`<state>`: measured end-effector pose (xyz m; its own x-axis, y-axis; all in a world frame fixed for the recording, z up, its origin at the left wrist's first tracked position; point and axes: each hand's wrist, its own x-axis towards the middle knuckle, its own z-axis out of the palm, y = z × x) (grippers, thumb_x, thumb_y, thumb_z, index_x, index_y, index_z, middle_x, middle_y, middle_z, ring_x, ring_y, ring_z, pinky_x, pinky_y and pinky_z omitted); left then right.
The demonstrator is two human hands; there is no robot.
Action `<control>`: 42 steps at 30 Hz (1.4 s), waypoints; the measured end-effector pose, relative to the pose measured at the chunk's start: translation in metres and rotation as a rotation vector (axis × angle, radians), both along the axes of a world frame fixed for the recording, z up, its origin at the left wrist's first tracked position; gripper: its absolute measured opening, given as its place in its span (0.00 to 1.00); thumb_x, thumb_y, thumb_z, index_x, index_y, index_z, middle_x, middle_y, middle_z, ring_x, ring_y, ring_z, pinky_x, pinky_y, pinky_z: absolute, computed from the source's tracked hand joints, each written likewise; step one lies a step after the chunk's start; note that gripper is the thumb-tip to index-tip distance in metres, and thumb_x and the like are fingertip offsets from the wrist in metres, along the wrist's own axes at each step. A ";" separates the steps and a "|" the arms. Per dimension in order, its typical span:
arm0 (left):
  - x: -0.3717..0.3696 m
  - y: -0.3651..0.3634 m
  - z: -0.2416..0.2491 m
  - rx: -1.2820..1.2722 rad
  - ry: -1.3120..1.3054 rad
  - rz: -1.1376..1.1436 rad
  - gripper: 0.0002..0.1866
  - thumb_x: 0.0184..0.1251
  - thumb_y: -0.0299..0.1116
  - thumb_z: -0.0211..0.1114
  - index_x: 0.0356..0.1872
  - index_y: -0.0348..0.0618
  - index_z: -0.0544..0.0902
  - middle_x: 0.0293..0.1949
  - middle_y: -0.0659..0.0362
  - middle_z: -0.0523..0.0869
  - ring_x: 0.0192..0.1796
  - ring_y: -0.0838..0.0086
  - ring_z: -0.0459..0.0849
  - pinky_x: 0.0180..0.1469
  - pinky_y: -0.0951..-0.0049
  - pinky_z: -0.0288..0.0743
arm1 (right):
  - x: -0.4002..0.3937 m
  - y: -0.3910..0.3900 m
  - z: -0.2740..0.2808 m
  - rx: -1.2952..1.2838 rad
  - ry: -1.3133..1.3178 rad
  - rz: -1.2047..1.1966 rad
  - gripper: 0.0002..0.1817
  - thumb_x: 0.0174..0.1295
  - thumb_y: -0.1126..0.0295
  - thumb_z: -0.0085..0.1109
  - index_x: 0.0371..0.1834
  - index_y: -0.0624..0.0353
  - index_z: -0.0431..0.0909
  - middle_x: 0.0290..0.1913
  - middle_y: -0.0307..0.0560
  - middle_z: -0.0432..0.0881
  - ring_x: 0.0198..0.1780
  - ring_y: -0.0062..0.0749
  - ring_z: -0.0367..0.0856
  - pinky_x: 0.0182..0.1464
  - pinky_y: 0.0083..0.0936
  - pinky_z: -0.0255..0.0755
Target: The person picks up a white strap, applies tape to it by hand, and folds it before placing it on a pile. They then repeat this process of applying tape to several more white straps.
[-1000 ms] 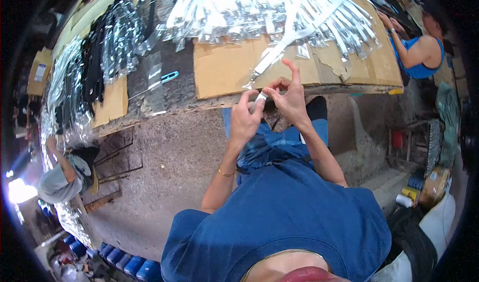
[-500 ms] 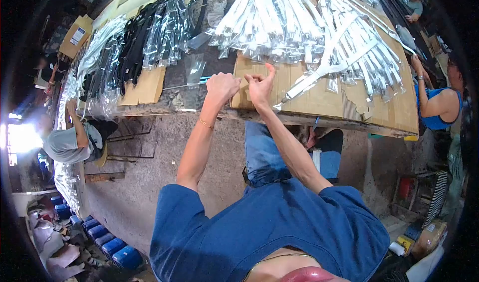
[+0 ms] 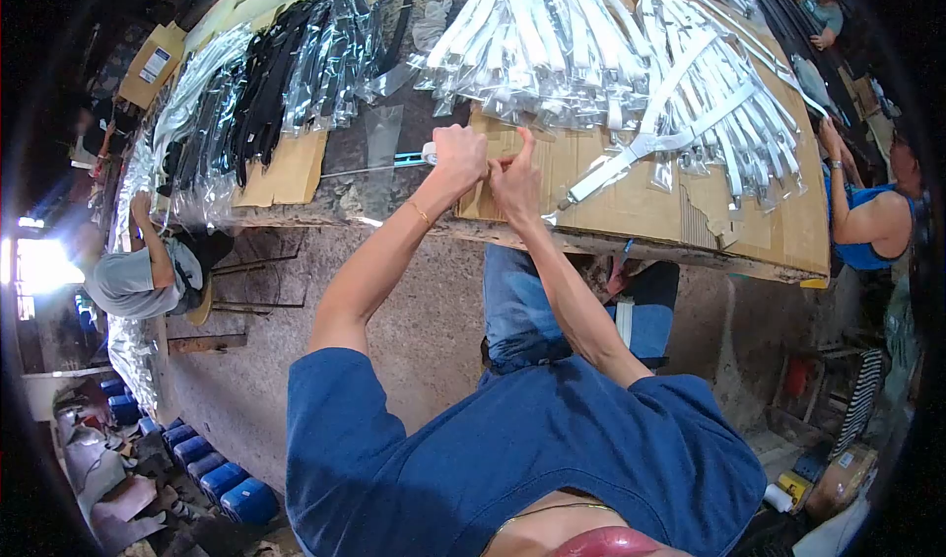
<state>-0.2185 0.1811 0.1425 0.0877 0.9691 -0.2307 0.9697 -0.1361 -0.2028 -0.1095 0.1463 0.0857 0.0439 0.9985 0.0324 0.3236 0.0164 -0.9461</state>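
White piece (image 3: 430,153) now shows just left of the cardboard sheet (image 3: 641,204), against the curled left hand (image 3: 459,155), probably gripped, while whether the adjacent right hand (image 3: 516,186) pinches anything I cannot tell.

Past the counter (image 3: 394,224) edge, you have a speckled bare floor (image 3: 414,291); on your left, bright light (image 3: 44,271) glares above blue drums (image 3: 212,473).
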 end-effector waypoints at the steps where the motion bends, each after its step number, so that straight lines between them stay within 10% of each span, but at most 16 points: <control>1: 0.001 0.001 -0.005 0.043 0.032 -0.056 0.14 0.49 0.47 0.69 0.31 0.49 0.89 0.32 0.56 0.89 0.40 0.64 0.89 0.39 0.61 0.79 | 0.002 -0.001 -0.001 -0.002 0.000 0.000 0.38 0.55 0.76 0.65 0.67 0.56 0.56 0.38 0.57 0.84 0.34 0.44 0.84 0.39 0.40 0.76; 3: 0.002 0.001 -0.005 0.041 0.034 -0.067 0.13 0.48 0.45 0.70 0.30 0.49 0.89 0.32 0.56 0.89 0.39 0.64 0.89 0.40 0.61 0.77 | 0.009 -0.004 0.004 0.473 -0.301 -0.020 0.36 0.55 0.76 0.65 0.67 0.55 0.59 0.50 0.62 0.79 0.37 0.44 0.84 0.40 0.37 0.78; 11: 0.000 -0.001 -0.010 0.171 0.088 -0.266 0.08 0.52 0.39 0.68 0.30 0.48 0.88 0.33 0.57 0.88 0.40 0.64 0.86 0.46 0.55 0.71 | 0.132 -0.002 0.016 0.088 0.256 -0.103 0.16 0.60 0.73 0.64 0.51 0.64 0.78 0.47 0.48 0.78 0.41 0.28 0.81 0.43 0.24 0.77; 14: 0.026 -0.010 0.000 0.447 -0.156 -0.326 0.12 0.57 0.41 0.65 0.33 0.43 0.86 0.32 0.53 0.87 0.40 0.62 0.85 0.43 0.55 0.74 | 0.198 -0.002 0.014 0.036 0.330 -0.173 0.09 0.63 0.71 0.61 0.43 0.65 0.83 0.42 0.46 0.83 0.42 0.24 0.80 0.44 0.19 0.73; 21: 0.137 0.025 -0.033 0.047 -0.967 -0.184 0.14 0.61 0.36 0.61 0.42 0.35 0.80 0.38 0.41 0.83 0.44 0.47 0.81 0.49 0.55 0.74 | 0.270 0.022 0.028 0.239 -0.217 -0.279 0.08 0.64 0.70 0.61 0.42 0.58 0.85 0.51 0.45 0.77 0.54 0.28 0.77 0.55 0.25 0.74; 27: 0.195 0.048 -0.038 0.044 -1.035 -0.041 0.17 0.60 0.35 0.63 0.46 0.33 0.78 0.34 0.38 0.83 0.42 0.46 0.82 0.47 0.54 0.74 | 0.294 0.058 0.015 -0.033 0.788 0.045 0.10 0.64 0.75 0.60 0.46 0.64 0.83 0.47 0.43 0.82 0.47 0.24 0.79 0.48 0.21 0.74; 31: 0.199 0.039 -0.015 0.576 -0.684 -0.216 0.15 0.61 0.34 0.64 0.43 0.33 0.80 0.33 0.46 0.85 0.38 0.57 0.85 0.42 0.61 0.77 | 0.307 0.053 0.014 -0.186 1.011 0.136 0.10 0.64 0.75 0.60 0.46 0.65 0.82 0.41 0.40 0.83 0.43 0.22 0.80 0.46 0.21 0.74; 33: 0.194 0.047 -0.019 0.192 -1.091 -0.031 0.12 0.60 0.32 0.64 0.41 0.34 0.81 0.35 0.45 0.83 0.42 0.54 0.82 0.46 0.59 0.74 | 0.309 0.054 0.015 -0.210 0.972 0.128 0.10 0.64 0.75 0.60 0.47 0.64 0.81 0.40 0.39 0.83 0.42 0.20 0.80 0.46 0.20 0.74; 42: 0.220 0.057 -0.027 0.027 -1.089 -0.035 0.20 0.58 0.29 0.61 0.53 0.38 0.78 0.36 0.42 0.85 0.41 0.50 0.84 0.46 0.55 0.77 | 0.294 0.089 0.025 0.096 0.261 0.113 0.20 0.62 0.76 0.60 0.59 0.56 0.76 0.44 0.40 0.80 0.46 0.21 0.79 0.51 0.21 0.74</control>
